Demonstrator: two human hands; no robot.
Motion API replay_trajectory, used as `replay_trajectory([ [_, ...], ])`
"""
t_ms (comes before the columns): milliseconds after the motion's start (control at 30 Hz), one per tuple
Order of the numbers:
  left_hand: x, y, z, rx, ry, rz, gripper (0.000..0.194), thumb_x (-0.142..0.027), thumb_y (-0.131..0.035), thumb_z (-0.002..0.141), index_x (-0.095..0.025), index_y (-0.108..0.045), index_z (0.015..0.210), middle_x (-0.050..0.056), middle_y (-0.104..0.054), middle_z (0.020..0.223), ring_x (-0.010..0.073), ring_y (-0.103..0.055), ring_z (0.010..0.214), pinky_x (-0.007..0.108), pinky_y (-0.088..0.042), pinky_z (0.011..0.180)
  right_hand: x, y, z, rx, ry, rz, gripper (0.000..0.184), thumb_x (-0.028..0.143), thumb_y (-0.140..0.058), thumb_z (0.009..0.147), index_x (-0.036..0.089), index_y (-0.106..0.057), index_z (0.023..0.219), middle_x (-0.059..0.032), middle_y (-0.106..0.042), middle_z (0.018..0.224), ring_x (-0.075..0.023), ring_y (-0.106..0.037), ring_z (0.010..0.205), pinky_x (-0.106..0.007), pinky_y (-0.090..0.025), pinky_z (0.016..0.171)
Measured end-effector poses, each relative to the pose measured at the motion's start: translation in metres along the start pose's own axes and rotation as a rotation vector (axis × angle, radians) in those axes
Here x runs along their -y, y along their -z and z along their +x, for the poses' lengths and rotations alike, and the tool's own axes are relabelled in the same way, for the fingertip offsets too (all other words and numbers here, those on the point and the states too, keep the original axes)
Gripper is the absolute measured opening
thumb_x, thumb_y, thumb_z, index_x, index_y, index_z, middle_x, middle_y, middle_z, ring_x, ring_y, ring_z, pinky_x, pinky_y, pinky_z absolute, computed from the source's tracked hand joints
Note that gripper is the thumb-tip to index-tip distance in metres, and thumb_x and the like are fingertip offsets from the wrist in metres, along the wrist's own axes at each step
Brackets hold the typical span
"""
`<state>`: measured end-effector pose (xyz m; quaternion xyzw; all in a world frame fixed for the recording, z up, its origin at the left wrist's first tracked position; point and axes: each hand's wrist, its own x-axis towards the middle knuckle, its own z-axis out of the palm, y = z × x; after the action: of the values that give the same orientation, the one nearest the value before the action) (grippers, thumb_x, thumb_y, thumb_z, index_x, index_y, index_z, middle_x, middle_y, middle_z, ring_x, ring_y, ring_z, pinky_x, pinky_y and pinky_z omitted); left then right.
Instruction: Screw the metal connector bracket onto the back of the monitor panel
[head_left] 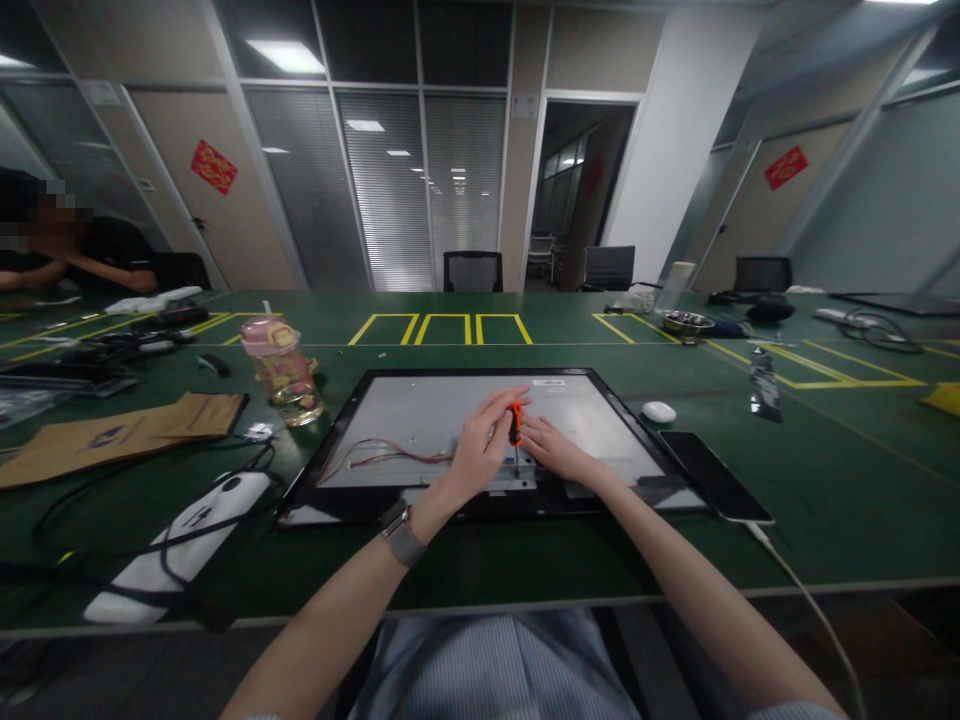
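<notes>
An orange-and-black screwdriver [515, 424] stands nearly upright, its shaft pointing down at a metal bracket [514, 480] on the back of a flat display panel [420, 400]. My left hand [482, 445], with a watch on the wrist, holds the handle between thumb and fingers. My right hand [553, 450] lies with its fingers stretched out, fingertips close against the handle's right side. Whether they touch it I cannot tell. The panel lies flat with a black frame around its grey back. Thin cables [394, 450] run across it, left of my left hand. The screwdriver's tip is too small to make out.
Left of the panel are a drink cup [281, 370], a brown paper bag [127, 435] and a white power strip [180, 545] with black cords. To its right lie a phone [716, 475] on a charging cable and a white case [658, 411]. A person [75, 240] sits far left.
</notes>
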<state>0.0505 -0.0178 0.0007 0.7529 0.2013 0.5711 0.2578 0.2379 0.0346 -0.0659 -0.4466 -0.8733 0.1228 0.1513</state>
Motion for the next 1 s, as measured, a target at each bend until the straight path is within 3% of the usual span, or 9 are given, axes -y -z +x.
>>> replay_trajectory([
  [100, 0.0043, -0.0007, -0.0001, -0.047, 0.053, -0.034, 0.029, -0.023, -0.048, 0.093, -0.02, -0.059, 0.12, 0.009, -0.06, 0.112, 0.0164, -0.063, 0.095, 0.031, -0.052, 0.085, 0.0009, 0.0001, -0.0005, -0.001, 0.001, 0.001, 0.041, 0.035, -0.027, 0.099, 0.027, -0.052, 0.13, -0.0078, -0.039, 0.149, -0.0245, -0.032, 0.14, -0.056, -0.02, 0.113],
  [233, 0.0085, 0.0004, -0.0002, -0.164, 0.05, 0.104, 0.022, -0.026, -0.066, 0.082, -0.021, -0.068, 0.103, 0.003, -0.057, 0.092, 0.0137, -0.058, 0.082, 0.027, -0.051, 0.077, 0.0026, 0.0017, -0.0015, -0.003, -0.002, 0.011, 0.041, 0.035, -0.027, 0.099, 0.025, -0.054, 0.127, -0.0091, -0.044, 0.146, -0.0236, -0.036, 0.137, -0.055, -0.02, 0.113],
  [333, 0.0063, 0.0017, -0.0002, -0.125, 0.059, 0.084, 0.022, -0.027, -0.058, 0.089, -0.022, -0.067, 0.108, 0.006, -0.057, 0.1, 0.0155, -0.059, 0.091, 0.03, -0.049, 0.086, 0.0026, 0.0022, -0.0012, 0.004, 0.004, 0.023, 0.043, 0.038, -0.025, 0.099, 0.025, -0.053, 0.129, -0.0095, -0.042, 0.147, -0.0244, -0.034, 0.139, -0.056, -0.019, 0.112],
  [467, 0.0039, 0.0021, -0.0003, -0.015, 0.115, -0.105, 0.032, -0.025, -0.042, 0.096, -0.021, -0.058, 0.124, 0.01, -0.058, 0.116, 0.0174, -0.06, 0.101, 0.033, -0.049, 0.09, 0.0024, 0.0022, -0.0003, 0.021, -0.003, 0.029, 0.044, 0.039, -0.026, 0.099, 0.025, -0.052, 0.131, -0.0097, -0.038, 0.15, -0.0249, -0.028, 0.142, -0.056, -0.017, 0.113],
  [667, 0.0072, 0.0036, 0.0003, -0.127, 0.078, 0.063, 0.023, -0.026, -0.061, 0.087, -0.021, -0.068, 0.108, 0.005, -0.057, 0.094, 0.0148, -0.058, 0.088, 0.027, -0.05, 0.081, 0.0061, 0.0047, -0.0012, 0.023, -0.004, 0.038, 0.042, 0.037, -0.026, 0.099, 0.026, -0.054, 0.128, -0.0086, -0.041, 0.148, -0.0235, -0.031, 0.14, -0.055, -0.017, 0.113],
  [833, 0.0013, 0.0084, 0.0036, -0.029, 0.077, -0.024, 0.029, -0.024, -0.044, 0.095, -0.019, -0.064, 0.116, 0.009, -0.06, 0.113, 0.0185, -0.058, 0.106, 0.034, -0.046, 0.095, 0.0077, 0.0058, -0.0018, 0.02, -0.017, 0.018, 0.043, 0.037, -0.026, 0.099, 0.026, -0.051, 0.132, -0.0088, -0.041, 0.148, -0.0238, -0.032, 0.14, -0.054, -0.019, 0.113],
  [1000, 0.0032, 0.0082, 0.0062, -0.083, 0.108, -0.027, 0.024, -0.024, -0.057, 0.088, -0.019, -0.068, 0.109, 0.006, -0.062, 0.097, 0.0148, -0.061, 0.089, 0.028, -0.052, 0.081, 0.0071, 0.006, -0.0027, 0.024, -0.017, 0.015, 0.043, 0.038, -0.025, 0.099, 0.027, -0.053, 0.13, -0.0079, -0.038, 0.15, -0.0247, -0.03, 0.141, -0.055, -0.019, 0.113],
])
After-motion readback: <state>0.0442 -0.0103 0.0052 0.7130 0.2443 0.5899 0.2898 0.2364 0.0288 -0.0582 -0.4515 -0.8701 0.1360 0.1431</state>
